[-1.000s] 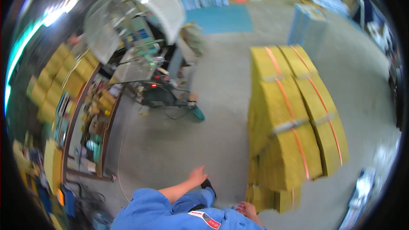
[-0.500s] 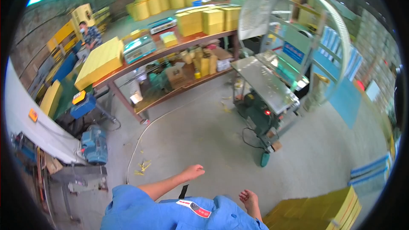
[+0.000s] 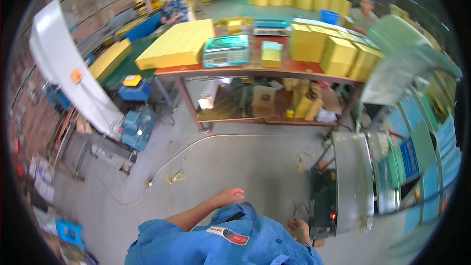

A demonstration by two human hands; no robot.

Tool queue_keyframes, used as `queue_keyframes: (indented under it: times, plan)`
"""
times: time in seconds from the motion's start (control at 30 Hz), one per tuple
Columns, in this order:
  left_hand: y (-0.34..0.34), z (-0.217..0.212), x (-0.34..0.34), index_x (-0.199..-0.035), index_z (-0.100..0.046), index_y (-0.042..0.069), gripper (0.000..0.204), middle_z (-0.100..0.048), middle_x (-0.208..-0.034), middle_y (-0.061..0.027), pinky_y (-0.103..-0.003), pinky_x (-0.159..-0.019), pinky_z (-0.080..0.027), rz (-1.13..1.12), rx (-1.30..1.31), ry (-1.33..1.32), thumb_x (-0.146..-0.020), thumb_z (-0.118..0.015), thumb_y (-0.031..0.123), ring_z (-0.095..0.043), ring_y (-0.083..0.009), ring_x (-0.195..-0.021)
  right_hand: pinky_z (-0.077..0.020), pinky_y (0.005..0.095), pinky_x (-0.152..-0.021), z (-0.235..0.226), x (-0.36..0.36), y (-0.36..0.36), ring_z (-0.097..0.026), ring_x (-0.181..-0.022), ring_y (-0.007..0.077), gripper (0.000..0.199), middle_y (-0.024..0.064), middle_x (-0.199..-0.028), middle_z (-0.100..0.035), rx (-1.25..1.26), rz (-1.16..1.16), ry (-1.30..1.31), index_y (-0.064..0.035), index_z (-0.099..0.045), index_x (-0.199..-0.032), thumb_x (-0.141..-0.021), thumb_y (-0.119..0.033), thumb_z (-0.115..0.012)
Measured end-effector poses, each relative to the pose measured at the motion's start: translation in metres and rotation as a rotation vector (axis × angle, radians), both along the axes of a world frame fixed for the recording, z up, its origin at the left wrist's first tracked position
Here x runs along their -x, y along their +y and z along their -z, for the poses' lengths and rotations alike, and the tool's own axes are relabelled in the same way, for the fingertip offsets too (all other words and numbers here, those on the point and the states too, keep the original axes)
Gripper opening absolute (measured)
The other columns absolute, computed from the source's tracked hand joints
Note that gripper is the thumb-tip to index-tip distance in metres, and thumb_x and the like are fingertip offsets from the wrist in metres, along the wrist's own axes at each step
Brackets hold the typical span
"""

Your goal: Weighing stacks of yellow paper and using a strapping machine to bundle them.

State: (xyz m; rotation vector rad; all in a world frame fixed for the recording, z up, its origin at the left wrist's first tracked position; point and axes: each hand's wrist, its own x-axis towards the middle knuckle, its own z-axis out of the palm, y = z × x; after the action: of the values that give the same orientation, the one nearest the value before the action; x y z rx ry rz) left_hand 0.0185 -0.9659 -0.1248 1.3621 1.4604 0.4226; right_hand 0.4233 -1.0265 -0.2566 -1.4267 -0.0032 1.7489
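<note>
My left hand (image 3: 230, 197) hangs in front of my blue shirt over the concrete floor, fingers loosely spread, holding nothing. My right hand (image 3: 298, 226) is low beside my hip, also holding nothing, close to the dark corner of a metal-topped machine (image 3: 351, 176). Ahead stands a long wooden workbench (image 3: 255, 72) carrying a flat yellow stack (image 3: 176, 45), yellow boxes (image 3: 338, 54) and a teal weighing scale (image 3: 226, 51). Neither hand touches any of these.
A white slanted conveyor (image 3: 68, 68) with a blue motor (image 3: 136, 126) stands at left. A cable (image 3: 196, 145) and yellow scraps (image 3: 174, 176) lie on the floor. Two other people (image 3: 172, 6) (image 3: 363, 14) are behind the bench. Cartons fill the bench's lower shelf.
The view has swung round: the strapped yellow bundle pile is out of sight, and the workbench now faces me and looks closer. Both hands stay low by my body.
</note>
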Motion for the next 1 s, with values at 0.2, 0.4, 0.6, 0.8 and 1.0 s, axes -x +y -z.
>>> queue_keyframes:
  times: [0.2, 0.4, 0.6, 0.8, 1.0]
  plan:
    - [0.101, 0.016, 0.043, -0.128, -0.058, 0.003, 0.047, -0.066, -0.107, -0.0054, -0.028, -0.079, -0.05, -0.327, 0.254, -0.163, -0.093, -0.06, 0.034, -0.062, -0.0114, -0.094, -0.054, 0.039, -0.069, -0.034, 0.037, 0.213, -0.066, -0.079, 0.0268, 0.021, 0.0111, -0.088, -0.066, -0.168, -0.29, -0.021, -0.0008, -0.059, -0.105, -0.095, -0.019, -0.054]
    - [0.327, 0.001, 0.099, -0.128, -0.058, 0.003, 0.041, -0.066, -0.112, -0.0063, -0.028, -0.08, -0.051, -0.299, -0.27, -0.045, -0.096, -0.059, 0.027, -0.062, -0.0113, -0.097, -0.0533, 0.039, -0.077, -0.064, 0.134, 0.407, -0.066, -0.085, 0.0262, 0.023, 0.0103, -0.098, -0.067, -0.307, -0.221, 0.142, -0.005, -0.062, -0.105, -0.093, -0.025, -0.059]
    - [0.498, -0.129, 0.109, -0.123, -0.06, 0.001, 0.035, -0.066, -0.113, -0.0106, -0.03, -0.085, -0.053, -0.391, -0.241, -0.315, -0.098, -0.056, 0.024, -0.064, -0.0154, -0.098, -0.0518, 0.0323, -0.079, -0.176, 0.192, 0.578, -0.065, -0.088, 0.0195, 0.028, 0.011, -0.101, -0.068, -0.588, -0.398, -0.087, 0.0009, -0.062, -0.116, -0.098, -0.017, -0.051]
    - [0.682, -0.169, 0.064, -0.116, -0.062, -0.004, 0.029, -0.068, -0.107, -0.0111, -0.03, -0.084, -0.054, -0.321, -0.425, -0.341, -0.099, -0.054, 0.018, -0.066, -0.0176, -0.095, -0.0496, 0.0336, -0.091, -0.227, 0.21, 0.772, -0.064, -0.103, 0.0238, 0.037, 0.0188, -0.115, -0.066, -1.059, -0.327, -0.679, 0.006, -0.056, -0.125, -0.095, -0.016, -0.055]
    - [0.879, -0.168, 0.036, -0.105, -0.069, 0.0, 0.024, -0.07, -0.098, -0.0122, -0.032, -0.083, -0.053, -0.212, -0.791, 0.136, -0.09, -0.064, 0.018, -0.067, -0.0195, -0.092, -0.0425, 0.0401, -0.102, -0.205, 0.272, 0.945, -0.054, -0.124, 0.0346, 0.053, 0.025, -0.135, -0.054, -0.942, -0.362, -0.901, 0.0042, -0.044, -0.138, -0.094, -0.024, -0.055]
